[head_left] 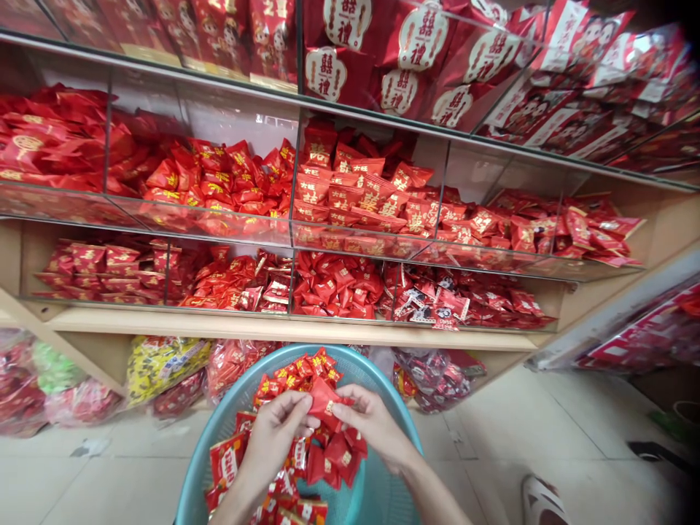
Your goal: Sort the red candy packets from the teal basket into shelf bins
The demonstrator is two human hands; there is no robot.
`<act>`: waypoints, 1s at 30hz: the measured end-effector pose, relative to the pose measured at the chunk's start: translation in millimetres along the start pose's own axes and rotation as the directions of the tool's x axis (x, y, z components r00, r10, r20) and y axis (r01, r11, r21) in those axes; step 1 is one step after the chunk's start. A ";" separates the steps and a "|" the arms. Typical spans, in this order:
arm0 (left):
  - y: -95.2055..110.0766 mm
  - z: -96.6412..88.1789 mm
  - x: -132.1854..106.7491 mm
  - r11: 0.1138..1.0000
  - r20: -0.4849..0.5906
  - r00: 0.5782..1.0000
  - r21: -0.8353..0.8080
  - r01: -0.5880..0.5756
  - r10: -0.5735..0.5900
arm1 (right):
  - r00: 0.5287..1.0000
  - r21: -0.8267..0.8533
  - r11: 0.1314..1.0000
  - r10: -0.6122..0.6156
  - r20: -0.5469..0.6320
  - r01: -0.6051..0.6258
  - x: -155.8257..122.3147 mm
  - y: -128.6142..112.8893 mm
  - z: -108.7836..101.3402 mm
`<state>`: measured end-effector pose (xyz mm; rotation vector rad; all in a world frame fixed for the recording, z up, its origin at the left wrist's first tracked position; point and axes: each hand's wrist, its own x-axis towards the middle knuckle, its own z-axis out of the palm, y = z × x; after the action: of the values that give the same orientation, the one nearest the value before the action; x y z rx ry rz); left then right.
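A round teal plastic basket point(383, 379) sits low in front of me, holding several small red candy packets point(298, 372). Above it, my left hand point(276, 434) and my right hand point(372, 423) meet, fingers pinched on the same plain red packet point(322, 401). More red packets point(339, 456) hang or lie just beneath my right hand, inside the basket.
Glass-fronted shelf bins point(350, 240) full of red wrapped sweets run across the wall ahead. Large red gift bags point(415, 44) fill the top shelf. Clear sacks of candy, one yellow point(161, 364), lie on the floor under the wooden shelf. A white shoe point(541, 499) shows at bottom right.
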<state>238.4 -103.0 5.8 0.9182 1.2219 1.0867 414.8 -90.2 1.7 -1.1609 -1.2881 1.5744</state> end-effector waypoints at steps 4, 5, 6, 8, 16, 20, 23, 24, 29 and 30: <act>6.3 -11.5 1.8 0.997 -0.161 0.984 -0.009 -0.078 0.075 | 0.999 -0.101 0.995 0.011 0.039 -0.007 3.5 19.9 -13.8; 8.4 -15.8 2.7 0.995 -0.204 0.974 -0.006 -0.097 0.094 | 0.999 -0.199 0.980 0.016 0.043 -0.008 4.5 27.7 -18.9; 10.4 -20.2 3.8 0.994 -0.239 0.965 -0.001 -0.111 0.107 | 0.999 -0.330 0.944 0.028 0.042 -0.013 5.4 35.7 -23.9; 13.7 -28.3 5.7 0.992 -0.285 0.951 0.008 -0.123 0.120 | 0.998 -0.591 0.806 0.062 0.027 -0.034 6.9 49.8 -31.7; 12.4 -40.0 8.3 0.992 -0.303 0.945 0.014 -0.127 0.125 | 0.988 -0.811 0.583 0.150 0.037 -0.058 18.1 53.6 -23.3; 11.0 -42.2 9.5 0.990 -0.305 0.942 0.032 -0.136 0.139 | 0.980 -0.840 0.542 0.184 0.077 -0.036 24.6 48.9 -15.2; 11.4 -45.9 9.9 0.990 -0.310 0.940 0.043 -0.137 0.143 | 0.973 -0.854 0.520 0.205 0.105 -0.017 28.7 50.4 -10.5; 11.7 -47.4 9.9 0.990 -0.315 0.939 0.042 -0.132 0.138 | 0.973 -0.860 0.511 0.204 0.107 -0.012 29.7 51.3 -9.1; 8.0 -59.5 12.4 0.991 -0.344 0.929 0.036 -0.130 0.135 | 0.992 -0.886 0.463 0.123 0.042 -0.020 30.8 50.4 -5.5; 5.4 -63.1 13.6 0.990 -0.358 0.923 0.042 -0.134 0.140 | 0.995 -0.889 0.458 0.094 0.028 -0.018 30.5 47.3 -6.2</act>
<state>175.3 -89.9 -1.1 0.8487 1.4845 1.4038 411.3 -68.5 -50.5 -1.7777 -2.2848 0.8936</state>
